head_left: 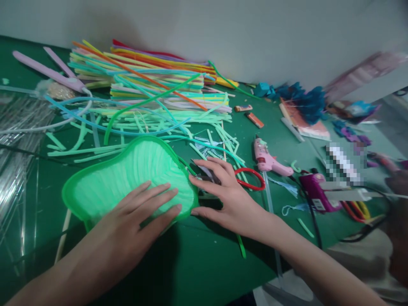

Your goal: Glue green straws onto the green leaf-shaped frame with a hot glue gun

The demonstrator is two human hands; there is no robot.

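Observation:
A leaf-shaped piece [117,174] of pale green pipe cleaners, edged in brighter green, lies in front of me. My left hand [140,216] rests across its lower face with the fingers stretched out. At the right tip of the piece is my right hand [219,191], its thumb and fingers spread apart and the fingertips at the green rim. Scissors with red handles [251,178] lie partly hidden under my right hand. A bright green stem end [241,246] shows below that hand.
Bundles of coloured pipe cleaners [153,80] line the wall, with cut green pieces before them. A pink glue gun [270,159] lies to the right, near a magenta device [318,191]. A lilac straightener-like tool [51,72] and clear sticks [22,170] are left. Another person's hand [398,182] shows far right.

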